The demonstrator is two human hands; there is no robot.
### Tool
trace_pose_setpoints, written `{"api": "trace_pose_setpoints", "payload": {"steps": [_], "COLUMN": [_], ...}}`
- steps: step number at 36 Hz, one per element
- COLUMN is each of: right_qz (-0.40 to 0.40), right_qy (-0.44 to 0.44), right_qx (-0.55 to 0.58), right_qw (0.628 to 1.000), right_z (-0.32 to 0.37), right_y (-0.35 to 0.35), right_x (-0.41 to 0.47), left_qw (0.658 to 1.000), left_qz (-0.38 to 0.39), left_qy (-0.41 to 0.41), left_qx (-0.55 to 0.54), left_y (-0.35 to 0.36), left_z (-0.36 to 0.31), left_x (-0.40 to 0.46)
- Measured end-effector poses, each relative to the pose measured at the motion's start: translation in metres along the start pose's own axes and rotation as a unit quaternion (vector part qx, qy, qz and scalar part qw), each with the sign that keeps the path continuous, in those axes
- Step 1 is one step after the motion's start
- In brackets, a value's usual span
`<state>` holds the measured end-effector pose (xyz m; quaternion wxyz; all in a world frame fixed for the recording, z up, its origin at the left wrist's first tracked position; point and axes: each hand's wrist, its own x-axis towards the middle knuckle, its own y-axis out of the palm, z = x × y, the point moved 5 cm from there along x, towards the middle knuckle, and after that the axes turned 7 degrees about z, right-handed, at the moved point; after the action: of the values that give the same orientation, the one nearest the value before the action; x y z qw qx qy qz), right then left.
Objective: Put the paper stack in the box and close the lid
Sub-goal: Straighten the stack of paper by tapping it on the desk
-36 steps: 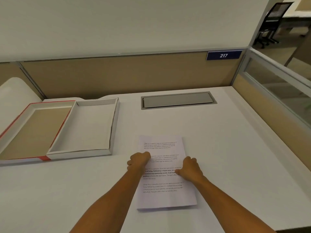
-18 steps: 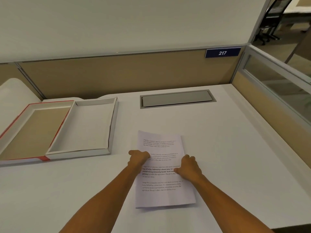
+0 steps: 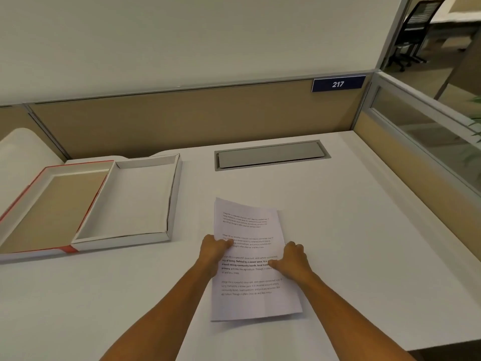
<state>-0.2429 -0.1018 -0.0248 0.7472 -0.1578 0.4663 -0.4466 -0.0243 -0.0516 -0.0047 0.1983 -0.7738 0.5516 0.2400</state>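
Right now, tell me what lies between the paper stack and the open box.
Only bare white desk separates the paper stack from the box, in the head view.

We see soft, even overhead light, faint shadows, slight blur overall, and wide-angle bending toward three and nine o'clock.

Two bare forearms, no sleeves, watch or rings; left hand (image 3: 214,250) and right hand (image 3: 292,261)

One head-worn wide-angle view looks forward and down at the desk (image 3: 338,230) (close, from above).
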Motion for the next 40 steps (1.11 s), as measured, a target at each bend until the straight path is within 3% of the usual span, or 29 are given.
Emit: {"api": "trace_pose_setpoints", "payload": {"steps": [4,6,8,12,14,16,20,29,40], "right_qz": [0.017,0.041,0.042,0.038,0.077,0.106,0.098,-0.043,-0.049], "right_qy": [-0.023,-0.041,-0.064,-0.119,-0.142,-0.172,-0.197,-0.253,-0.278], "right_qx": [0.072,0.172,0.288,0.494,0.54,0.545,0.545,0.448,0.409], "right_qw": [0.997,0.983,0.955,0.86,0.826,0.814,0.809,0.856,0.868], "right_z": [-0.01,-0.015,-0.017,-0.014,-0.008,-0.001,0.008,0.04,0.04], "right_y": [0.003,0.002,-0.005,-0.021,-0.023,-0.025,-0.033,-0.053,-0.03], "right_x": [0.001,0.003,0.004,0.0,-0.003,-0.008,-0.018,-0.06,-0.065], "left_qw": [0.999,0.997,0.994,0.986,0.981,0.975,0.964,0.942,0.929], "left_qz": [-0.005,0.003,0.014,0.055,0.077,0.093,0.093,0.01,-0.053], "left_qy": [0.046,0.077,0.104,0.154,0.179,0.202,0.247,0.336,0.367], "left_qx": [0.016,0.016,0.015,0.018,0.019,0.02,0.029,0.017,0.009], "left_y": [-0.001,-0.003,-0.006,-0.009,-0.008,-0.008,-0.008,-0.015,-0.022], "left_z": [0.002,0.001,-0.001,-0.015,-0.026,-0.036,-0.049,-0.045,-0.019], "left_x": [-0.008,-0.014,-0.021,-0.039,-0.05,-0.059,-0.076,-0.084,-0.081]}}
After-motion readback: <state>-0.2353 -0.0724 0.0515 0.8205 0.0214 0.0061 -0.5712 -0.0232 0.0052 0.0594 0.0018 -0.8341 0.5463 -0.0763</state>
